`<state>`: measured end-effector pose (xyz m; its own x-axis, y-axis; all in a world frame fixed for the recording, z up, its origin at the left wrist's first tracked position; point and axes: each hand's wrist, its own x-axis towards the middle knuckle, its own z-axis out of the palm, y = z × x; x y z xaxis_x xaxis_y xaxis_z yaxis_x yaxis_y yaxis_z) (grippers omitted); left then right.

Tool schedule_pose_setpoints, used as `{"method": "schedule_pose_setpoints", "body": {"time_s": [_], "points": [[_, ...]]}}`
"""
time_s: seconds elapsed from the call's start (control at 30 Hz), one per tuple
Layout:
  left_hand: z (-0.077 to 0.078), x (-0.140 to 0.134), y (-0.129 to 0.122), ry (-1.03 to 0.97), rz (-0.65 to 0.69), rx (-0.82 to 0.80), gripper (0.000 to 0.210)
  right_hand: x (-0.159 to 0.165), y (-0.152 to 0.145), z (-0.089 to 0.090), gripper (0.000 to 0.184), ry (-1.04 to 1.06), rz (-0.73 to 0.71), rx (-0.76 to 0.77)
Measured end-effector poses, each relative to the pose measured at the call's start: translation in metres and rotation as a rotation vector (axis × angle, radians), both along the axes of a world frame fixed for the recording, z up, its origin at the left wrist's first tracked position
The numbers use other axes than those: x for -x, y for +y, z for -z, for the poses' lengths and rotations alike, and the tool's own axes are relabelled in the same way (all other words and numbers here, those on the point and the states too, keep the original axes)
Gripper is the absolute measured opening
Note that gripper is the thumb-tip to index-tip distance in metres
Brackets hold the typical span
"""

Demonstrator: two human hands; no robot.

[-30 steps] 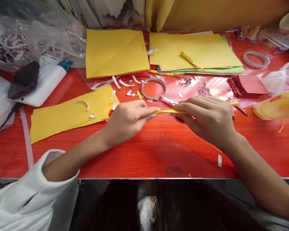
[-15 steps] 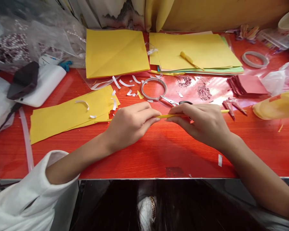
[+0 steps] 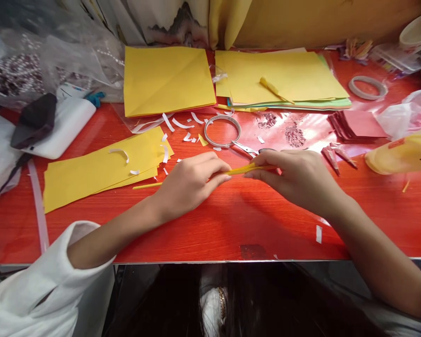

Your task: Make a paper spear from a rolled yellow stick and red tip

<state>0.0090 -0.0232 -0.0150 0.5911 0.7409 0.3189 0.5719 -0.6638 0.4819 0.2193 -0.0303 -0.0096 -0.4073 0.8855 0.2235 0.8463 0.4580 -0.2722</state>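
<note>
A thin yellow folded paper strip point(image 3: 241, 170) runs between my two hands above the red table. Its left part is pinched between the thumb and fingers of my left hand point(image 3: 192, 182), and one end sticks out past that hand over the table. My right hand point(image 3: 298, 175) grips the strip's other part, with the thumb below and fingers above; the far end is hidden by the hand. Scissors point(image 3: 244, 148) lie just beyond my right hand, their handles partly covered. A roll of tape point(image 3: 222, 131) touches the blades.
Yellow paper pieces point(image 3: 101, 171) lie at left, with white scraps point(image 3: 182, 123) around. Yellow sheets point(image 3: 168, 82) and a stack of coloured paper point(image 3: 284, 77) sit at the back. Dark red paper squares point(image 3: 361, 125), another tape roll point(image 3: 367, 87) and a yellowish bottle point(image 3: 402, 154) are at right.
The strip now slants up to the right between my hands and looks slightly wider there. Its right end no longer shows beyond my right hand. Both hands stay nearly in place.
</note>
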Motion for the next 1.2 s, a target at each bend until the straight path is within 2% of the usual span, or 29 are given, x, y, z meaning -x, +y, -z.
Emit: {"method": "schedule_pose_setpoints", "body": {"time_s": [0.13,0.27,0.33,0.5,0.57,0.73,0.83,0.97,1.07,1.17,1.2], "points": [[0.002,-0.003,-0.003,-0.027,-0.011,0.02,0.012,0.006,-0.003,0.0,0.02,0.042,0.018,0.073],[0.005,-0.001,-0.003,-0.015,0.007,-0.056,0.014,0.007,-0.003,0.0,0.015,0.15,0.048,0.211],[0.008,0.0,-0.003,0.039,0.03,-0.164,0.016,0.006,-0.003,0.0,0.012,0.186,0.045,0.28],[0.012,0.003,-0.005,0.249,0.111,-0.614,0.018,0.003,-0.003,-0.003,0.015,0.317,-0.032,0.485],[0.011,0.004,-0.005,0.311,0.132,-0.723,0.018,0.003,-0.002,-0.004,0.016,0.357,-0.054,0.554],[0.008,0.005,-0.006,0.359,0.173,-0.739,0.025,0.005,-0.002,-0.004,0.021,0.399,-0.02,0.636],[0.01,0.004,-0.005,0.354,0.181,-0.733,0.022,0.006,-0.003,-0.004,0.024,0.409,-0.002,0.666],[0.01,0.005,-0.004,0.351,0.131,-0.646,0.02,0.004,-0.002,-0.005,0.027,0.357,-0.008,0.606],[0.003,0.007,-0.006,0.284,0.074,-0.679,0.025,-0.006,0.002,-0.012,0.028,0.301,0.039,0.443],[0.0,-0.006,-0.013,0.199,0.165,-0.773,0.023,-0.021,0.007,-0.024,0.022,0.279,0.177,0.251],[0.003,-0.016,-0.016,0.198,0.228,-0.727,0.019,-0.025,0.008,-0.028,0.022,0.272,0.195,0.211]]}}
